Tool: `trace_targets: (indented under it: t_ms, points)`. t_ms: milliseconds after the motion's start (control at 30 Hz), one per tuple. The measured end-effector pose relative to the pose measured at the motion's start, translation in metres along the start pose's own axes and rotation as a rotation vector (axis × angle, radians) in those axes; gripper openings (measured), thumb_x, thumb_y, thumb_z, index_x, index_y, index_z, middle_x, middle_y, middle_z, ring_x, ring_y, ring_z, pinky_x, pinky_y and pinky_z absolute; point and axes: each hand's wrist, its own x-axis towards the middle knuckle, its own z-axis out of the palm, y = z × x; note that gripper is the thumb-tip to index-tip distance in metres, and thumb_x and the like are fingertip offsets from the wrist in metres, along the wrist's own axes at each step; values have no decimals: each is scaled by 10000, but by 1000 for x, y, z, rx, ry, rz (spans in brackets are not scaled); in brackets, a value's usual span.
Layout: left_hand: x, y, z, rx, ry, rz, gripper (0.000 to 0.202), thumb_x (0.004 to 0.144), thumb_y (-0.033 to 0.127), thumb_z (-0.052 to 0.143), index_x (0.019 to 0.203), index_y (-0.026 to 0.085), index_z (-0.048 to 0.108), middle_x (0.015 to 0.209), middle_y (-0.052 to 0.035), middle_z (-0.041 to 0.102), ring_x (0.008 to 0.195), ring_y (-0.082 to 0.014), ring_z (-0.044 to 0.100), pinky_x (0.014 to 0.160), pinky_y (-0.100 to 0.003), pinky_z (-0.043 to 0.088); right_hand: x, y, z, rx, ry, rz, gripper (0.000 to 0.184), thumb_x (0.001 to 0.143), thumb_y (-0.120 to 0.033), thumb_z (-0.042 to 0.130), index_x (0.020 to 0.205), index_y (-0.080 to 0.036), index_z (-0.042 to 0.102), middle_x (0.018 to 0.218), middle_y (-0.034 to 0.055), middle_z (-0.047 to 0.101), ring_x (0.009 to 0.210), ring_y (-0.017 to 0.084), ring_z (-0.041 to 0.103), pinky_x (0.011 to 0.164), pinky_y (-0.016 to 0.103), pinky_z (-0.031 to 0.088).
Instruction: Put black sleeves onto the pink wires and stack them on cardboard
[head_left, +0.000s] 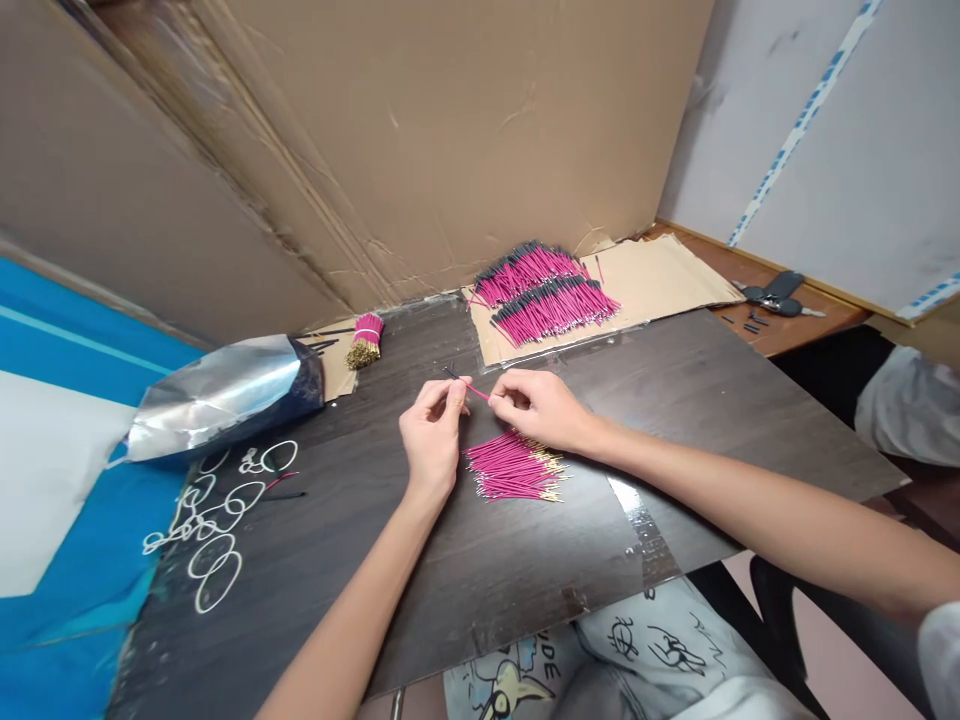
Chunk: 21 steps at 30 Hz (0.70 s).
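Note:
My left hand (433, 430) is closed in a pinch over the dark table, with thin black tubes (450, 371) sticking out past its fingertips. A short pink wire (478, 391) spans the gap between my two hands. Its far end meets the left fingertips, where I cannot tell whether it sits inside a tube. Thumb and finger of my right hand (541, 408) pinch the wire's near end. Just below the hands lies a loose pile of pink wires (514, 466) with silvery tips on the left and gold-coloured tips on the right.
Pink wires with black ends (551, 290) are heaped on a cardboard sheet (667, 275). A banded wire bundle (366, 340) stands near a silver bag (225, 390). White rubber bands (217, 520) lie at left. A black-handled tool (776, 295) rests at right; a cardboard wall (480, 120) rises behind.

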Motion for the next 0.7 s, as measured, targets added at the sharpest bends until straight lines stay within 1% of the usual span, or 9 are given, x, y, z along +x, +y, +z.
trace_targets:
  t_ms: [67, 133, 267, 333, 467, 633, 700]
  points:
    - [-1, -1, 0, -6, 37, -8, 250, 912, 400, 681, 895, 166, 766, 789, -17, 613, 717, -132, 568, 710, -256, 464, -2, -3, 0, -129, 21, -35, 129, 933, -277, 611, 866, -182, 665, 804, 2, 651, 700, 132, 540, 671, 271, 364]
    - [-3, -1, 1, -16, 61, -14, 247, 909, 399, 682, 926, 168, 769, 773, -7, 592, 670, -118, 548, 665, -249, 457, -3, -7, 1, -236, 14, -69, 127, 941, -289, 613, 910, -187, 682, 857, 20, 674, 737, 146, 567, 678, 280, 361]
    - [-3, -2, 0, -38, 76, -48, 256, 901, 402, 684, 961, 168, 769, 772, -1, 581, 614, -100, 518, 589, -236, 439, -5, -11, 2, -405, 16, -95, 194, 994, -288, 540, 960, -185, 701, 944, 57, 699, 778, 171, 603, 654, 295, 337]
    - [-3, -2, 0, -65, 80, -69, 266, 897, 406, 689, 976, 165, 769, 782, -3, 582, 602, -93, 509, 555, -227, 431, -4, -10, 2, -409, 33, -95, 205, 1008, -288, 526, 945, -182, 690, 940, 56, 698, 785, 173, 611, 659, 296, 343]
    - [-2, -2, -1, -96, 85, -96, 288, 890, 420, 699, 1001, 162, 765, 792, -2, 578, 584, -86, 505, 517, -219, 427, -2, -7, 1, -309, 81, -87, 187, 1013, -287, 536, 891, -193, 642, 891, 32, 686, 771, 164, 611, 701, 293, 386]
    - [0, 1, -2, -113, 102, -81, 282, 897, 421, 695, 994, 164, 757, 780, 7, 561, 576, -84, 506, 516, -221, 430, -2, -10, 0, -244, 94, -113, 157, 1022, -267, 520, 931, -201, 631, 939, 41, 687, 801, 167, 616, 752, 294, 426]
    - [2, 2, -3, -129, 82, -84, 279, 895, 419, 704, 983, 161, 761, 753, 11, 550, 564, -84, 501, 517, -227, 429, -2, -10, 1, -227, 104, -114, 155, 1018, -264, 525, 921, -203, 630, 928, 39, 687, 805, 167, 619, 749, 290, 430]
